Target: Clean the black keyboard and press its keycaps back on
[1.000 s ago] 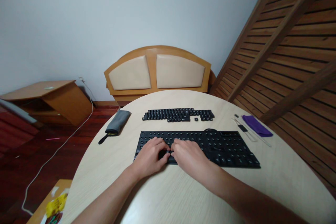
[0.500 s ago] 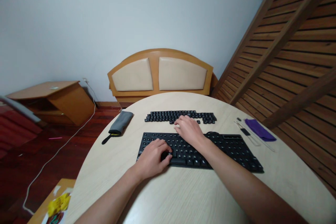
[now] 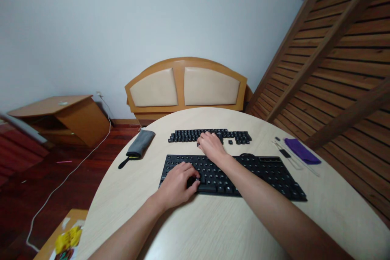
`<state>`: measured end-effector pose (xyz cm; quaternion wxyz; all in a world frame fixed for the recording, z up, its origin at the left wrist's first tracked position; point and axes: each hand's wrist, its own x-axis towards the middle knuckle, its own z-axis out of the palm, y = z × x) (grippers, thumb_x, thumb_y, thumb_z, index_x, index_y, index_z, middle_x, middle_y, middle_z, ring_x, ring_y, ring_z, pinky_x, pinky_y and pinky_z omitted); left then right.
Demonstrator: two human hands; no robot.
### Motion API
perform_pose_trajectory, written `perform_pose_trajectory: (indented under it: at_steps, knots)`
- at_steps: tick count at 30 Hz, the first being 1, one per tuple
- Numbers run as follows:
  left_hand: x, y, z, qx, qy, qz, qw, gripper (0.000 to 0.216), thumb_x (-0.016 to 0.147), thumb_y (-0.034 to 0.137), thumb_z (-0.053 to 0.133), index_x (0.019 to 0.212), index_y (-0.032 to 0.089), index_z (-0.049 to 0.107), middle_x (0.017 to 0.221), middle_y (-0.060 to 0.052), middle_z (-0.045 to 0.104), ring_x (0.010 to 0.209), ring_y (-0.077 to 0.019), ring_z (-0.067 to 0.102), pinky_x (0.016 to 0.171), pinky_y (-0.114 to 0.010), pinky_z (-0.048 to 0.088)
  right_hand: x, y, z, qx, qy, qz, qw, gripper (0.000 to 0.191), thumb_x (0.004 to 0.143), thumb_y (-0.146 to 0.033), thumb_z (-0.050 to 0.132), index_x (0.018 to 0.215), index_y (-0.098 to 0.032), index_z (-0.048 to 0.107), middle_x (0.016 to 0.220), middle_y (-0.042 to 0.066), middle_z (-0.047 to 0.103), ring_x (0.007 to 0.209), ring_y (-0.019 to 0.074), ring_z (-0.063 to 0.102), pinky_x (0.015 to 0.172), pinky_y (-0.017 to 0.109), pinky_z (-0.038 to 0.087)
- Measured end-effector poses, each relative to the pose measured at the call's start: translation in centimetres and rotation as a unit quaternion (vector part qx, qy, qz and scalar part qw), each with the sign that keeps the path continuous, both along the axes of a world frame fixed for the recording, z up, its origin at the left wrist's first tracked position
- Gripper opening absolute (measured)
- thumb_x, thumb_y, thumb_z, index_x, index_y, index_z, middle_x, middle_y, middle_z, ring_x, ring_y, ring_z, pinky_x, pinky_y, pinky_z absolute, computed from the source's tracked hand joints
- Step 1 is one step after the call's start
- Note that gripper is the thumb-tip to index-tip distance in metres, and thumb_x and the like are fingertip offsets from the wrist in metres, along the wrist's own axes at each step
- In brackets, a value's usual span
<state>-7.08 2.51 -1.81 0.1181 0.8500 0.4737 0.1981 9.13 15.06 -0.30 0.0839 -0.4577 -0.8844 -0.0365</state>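
Note:
A black keyboard [image 3: 262, 176] lies on the round table, many of its positions showing only small bare posts where keycaps are off. My left hand [image 3: 179, 183] rests on the keyboard's left half, fingers curled and thumb close to the index finger at the near edge; what is under the palm is hidden. Beyond the keyboard, loose black keycaps [image 3: 184, 135] stand in rows. My right hand [image 3: 211, 146] reaches over the keyboard to their near side. Its fingers are closed around a small dark keycap [image 3: 198, 144], mostly hidden. A single keycap [image 3: 230, 142] lies apart to the right.
A grey pouch [image 3: 141, 144] lies at the table's left. On the right are a purple cloth [image 3: 301, 151] and thin wire tools [image 3: 286, 154]. A headboard [image 3: 185, 63] stands behind the table [image 3: 213, 223], and wooden slats [image 3: 335, 57] lean at right.
My right hand has moved slightly left along the keycap rows, uncovering the single keycap more fully. My left hand has stayed in place on the keyboard.

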Motion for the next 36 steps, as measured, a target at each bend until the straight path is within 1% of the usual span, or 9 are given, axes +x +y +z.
perform_pose_trajectory:
  at_steps: [5,9,11,16,18,22,25,31,36]
  knots:
    - [-0.4,0.0,0.6,-0.001,0.028,0.008,1.0,0.007,0.09,0.022,0.056,0.094,0.021,0.061,0.095,-0.004,0.064,0.091,-0.0232,0.058,0.086,-0.039,0.048,1.5,-2.2,1.3,-0.03,0.028,0.001,0.999,0.015,0.093,-0.023,0.062,0.101,-0.019,0.073,0.109,0.008,0.071,0.108,0.0227,0.06,0.089,0.033,0.04]
    - [-0.7,-0.1,1.0,0.005,0.056,0.011,0.998,0.007,0.087,0.022,0.056,0.092,0.021,0.061,0.092,-0.004,0.063,0.09,-0.0238,0.058,0.083,-0.039,0.048,3.4,-4.6,2.6,-0.139,0.136,0.031,0.98,0.011,0.089,-0.025,0.067,0.096,-0.02,0.074,0.1,0.005,0.075,0.096,0.0194,0.066,0.085,0.029,0.044]
    - [-0.6,-0.1,1.0,0.013,0.065,0.014,0.998,0.007,0.087,0.023,0.056,0.092,0.021,0.061,0.09,-0.005,0.063,0.088,-0.0239,0.057,0.08,-0.039,0.048,4.1,-5.5,3.0,-0.187,0.161,0.053,0.968,0.012,0.088,-0.026,0.068,0.095,-0.019,0.075,0.097,0.004,0.075,0.091,0.0183,0.067,0.081,0.027,0.046]
    - [-0.3,-0.2,0.9,0.034,0.062,0.014,0.997,0.017,0.093,0.033,0.054,0.102,0.021,0.062,0.092,-0.006,0.064,0.086,-0.0235,0.058,0.076,-0.037,0.046,4.7,-6.6,2.5,-0.284,0.164,0.068,0.942,0.014,0.086,-0.026,0.066,0.092,-0.019,0.076,0.088,0.004,0.077,0.078,0.0167,0.068,0.07,0.024,0.047]
    - [-0.3,-0.2,0.8,0.036,0.059,0.007,0.998,0.018,0.094,0.033,0.054,0.102,0.021,0.065,0.093,-0.006,0.063,0.087,-0.0232,0.058,0.077,-0.037,0.045,4.8,-6.5,2.1,-0.308,0.159,0.065,0.936,0.015,0.085,-0.026,0.066,0.091,-0.018,0.077,0.085,0.004,0.077,0.074,0.0159,0.067,0.067,0.024,0.046]
    - [-0.5,0.0,0.5,0.029,0.051,-0.002,0.998,0.018,0.096,0.033,0.053,0.096,0.022,0.067,0.093,-0.006,0.063,0.087,-0.0227,0.057,0.077,-0.037,0.044,4.8,-6.3,1.8,-0.325,0.158,0.062,0.93,0.015,0.085,-0.026,0.065,0.087,-0.017,0.077,0.08,0.004,0.076,0.07,0.0153,0.066,0.064,0.023,0.045]
    - [-0.5,0.0,0.4,0.025,0.045,-0.002,0.999,0.019,0.096,0.032,0.053,0.096,0.022,0.068,0.092,-0.006,0.064,0.087,-0.0226,0.057,0.075,-0.036,0.043,4.7,-6.2,1.8,-0.326,0.158,0.068,0.93,0.016,0.085,-0.026,0.064,0.087,-0.017,0.077,0.079,0.004,0.076,0.068,0.0152,0.066,0.065,0.023,0.045]
    - [-0.5,0.1,0.4,0.02,0.04,0.0,0.999,0.016,0.095,0.031,0.055,0.097,0.022,0.069,0.092,-0.005,0.064,0.087,-0.0227,0.057,0.076,-0.037,0.042,4.7,-6.4,2.0,-0.331,0.15,0.067,0.929,0.016,0.083,-0.026,0.065,0.09,-0.018,0.077,0.082,0.004,0.077,0.072,0.0159,0.067,0.066,0.023,0.046]
    - [-0.4,0.1,0.5,0.016,0.045,0.0,0.999,0.016,0.095,0.031,0.055,0.096,0.022,0.068,0.091,-0.005,0.064,0.087,-0.0231,0.057,0.077,-0.036,0.042,4.6,-6.7,2.5,-0.315,0.136,0.067,0.937,0.017,0.083,-0.026,0.063,0.088,-0.02,0.078,0.084,0.004,0.077,0.075,0.017,0.068,0.068,0.024,0.047]
